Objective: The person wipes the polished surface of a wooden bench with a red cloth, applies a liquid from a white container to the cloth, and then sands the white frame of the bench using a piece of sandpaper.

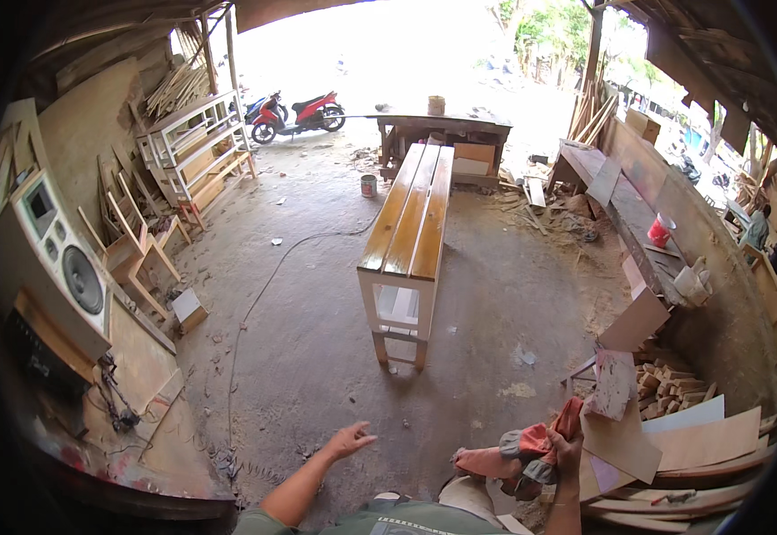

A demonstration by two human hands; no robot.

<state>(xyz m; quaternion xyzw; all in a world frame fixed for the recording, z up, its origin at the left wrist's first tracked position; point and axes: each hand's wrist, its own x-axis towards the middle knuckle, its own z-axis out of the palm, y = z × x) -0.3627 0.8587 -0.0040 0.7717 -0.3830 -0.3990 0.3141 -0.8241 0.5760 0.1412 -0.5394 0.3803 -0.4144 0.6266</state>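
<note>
Rag (518, 455), red and grey cloth, bunched in the right hand (568, 446) above the person's knee at the lower edge of the concrete floor (317, 339); fingers closed over one end so the rest hangs slack toward the left; left hand (349, 440) empty, fingers loosely spread, held out over bare floor, touching nothing; long wooden bench (411, 223), brown varnished slat top on white-painted legs, standing free mid-floor, well apart from both hands, reachable from every side; plywood offcuts (674, 441) and small wood blocks (669, 379) heaped just right of the rag hand; loudspeaker cabinet (58, 259) leaning at the left wall; white-framed rack (194, 147) near the far left corner; cable (263, 285) trailing across the floor; red motorbike (295, 114) parked at the open far side.
</note>
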